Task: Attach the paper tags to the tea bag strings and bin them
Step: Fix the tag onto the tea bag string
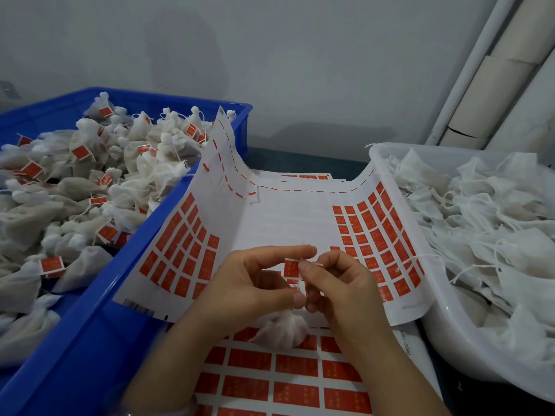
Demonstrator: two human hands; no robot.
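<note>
Grip: paper tag (291, 268) is pinched at its right edge by the fingertips of the right hand (339, 283). The left hand (249, 283) is curled in beside it, thumb and fingers closed, seemingly on the neck of the tea bag (282, 328). The string there cannot be made out.
Tea bag: kept just below both hands, at the far edge of the flat sheet (285, 376), probably so the string is drawn up to the tag.
Curled sheet (285, 223): laid between the bins with its sides turned up against them, so tags are kept within easy reach.
Blue bin (99, 310): at the sheet's left edge, heaped with tagged bags (90, 175); judged to be the drop place.
White tub (450, 340): at the right edge, filled with untagged bags (480, 220); one string is trailed over its rim.
Room: open space is left only over the peeled middle; a lift over the blue rim would be needed.
</note>
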